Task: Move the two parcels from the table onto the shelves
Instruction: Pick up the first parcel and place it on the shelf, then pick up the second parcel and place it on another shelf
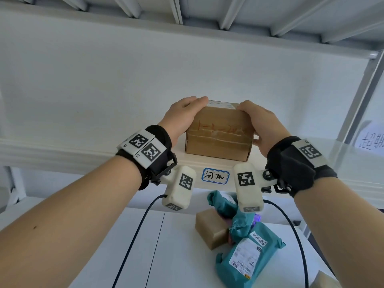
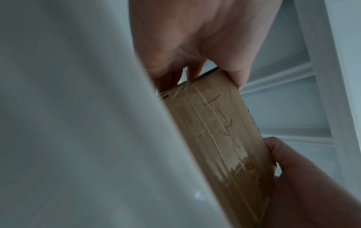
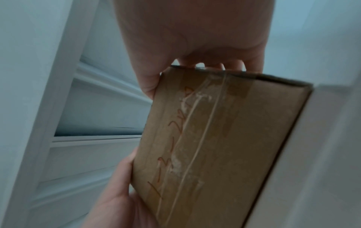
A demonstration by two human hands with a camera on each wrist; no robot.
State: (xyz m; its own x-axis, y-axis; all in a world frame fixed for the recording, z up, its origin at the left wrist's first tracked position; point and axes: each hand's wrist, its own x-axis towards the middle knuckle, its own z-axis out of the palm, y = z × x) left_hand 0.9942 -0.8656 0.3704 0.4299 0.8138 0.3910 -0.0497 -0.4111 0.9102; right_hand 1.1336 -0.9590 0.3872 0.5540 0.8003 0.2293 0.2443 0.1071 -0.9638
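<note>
While both hands, the left hand (image 1: pixel 182 115) at nine o'clock and the right hand (image 1: pixel 264 125) at three, clasped the cardboard parcel (image 1: pixel 219 134) with curled fingers (image 1: pixel 199 100) at the shelf (image 1: pixel 83 150) lip, pushing it squarely toward twelve before letting go seemed wisest.

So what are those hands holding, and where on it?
A cardboard box, sitting on the shelf. The left hand grips its left side, the right hand its right side.

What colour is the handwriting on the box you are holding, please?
Red-orange, on the box's brown taped face; the right wrist view shows it best.
</note>
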